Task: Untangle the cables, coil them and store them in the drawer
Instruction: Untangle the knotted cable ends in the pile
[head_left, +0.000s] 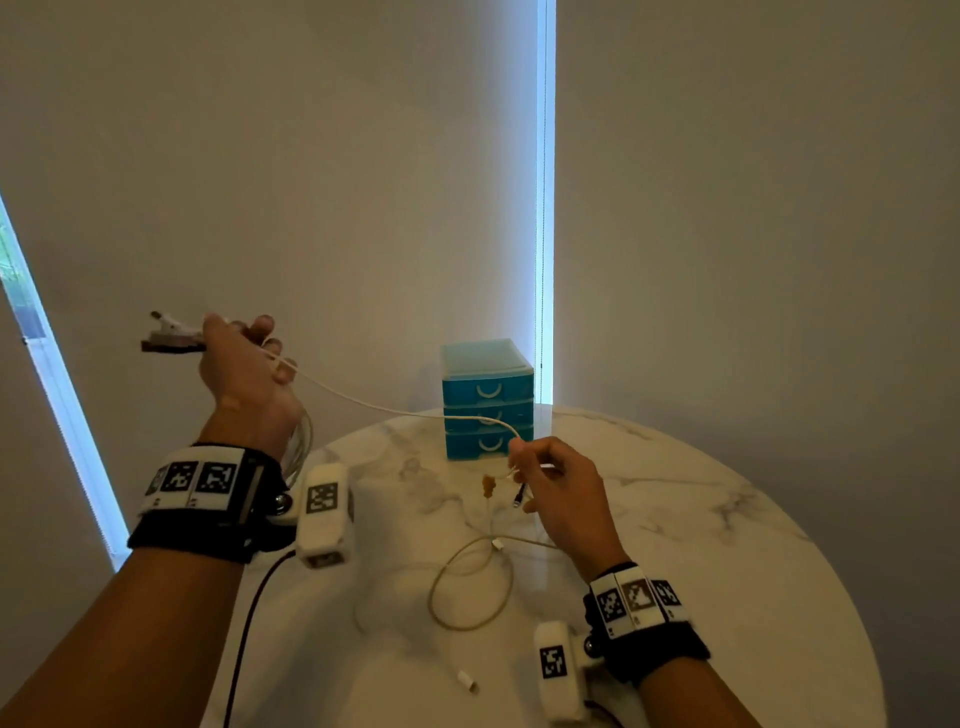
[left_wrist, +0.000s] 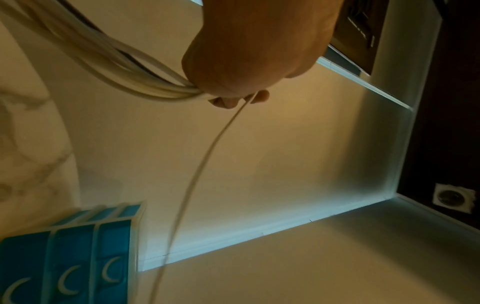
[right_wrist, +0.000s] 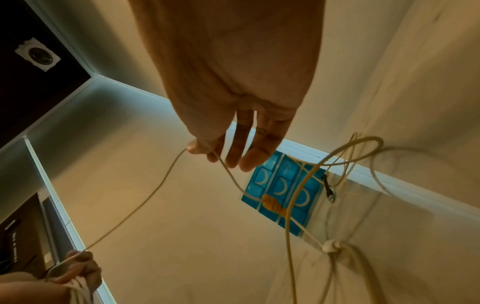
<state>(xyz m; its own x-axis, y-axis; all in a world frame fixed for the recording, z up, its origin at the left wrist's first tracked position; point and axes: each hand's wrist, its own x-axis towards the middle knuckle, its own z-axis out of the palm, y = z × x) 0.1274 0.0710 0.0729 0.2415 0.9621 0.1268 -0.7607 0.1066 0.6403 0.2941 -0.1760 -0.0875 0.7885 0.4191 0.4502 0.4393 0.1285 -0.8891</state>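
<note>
My left hand is raised at the left and grips a bundle of white cable loops that hang below the wrist. A white cable runs from that hand across to my right hand, which pinches it between thumb and forefinger above the table, other fingers straight. From the right hand the cable drops to an orange tie and a dark plug. More cable lies in a loose loop on the marble table. The blue drawer unit stands at the table's far edge, its three drawers closed.
A loose white connector lies near the front of the table. A black lead hangs from my left wrist camera. Pale blinds stand behind the table, with a bright gap beside the drawer unit.
</note>
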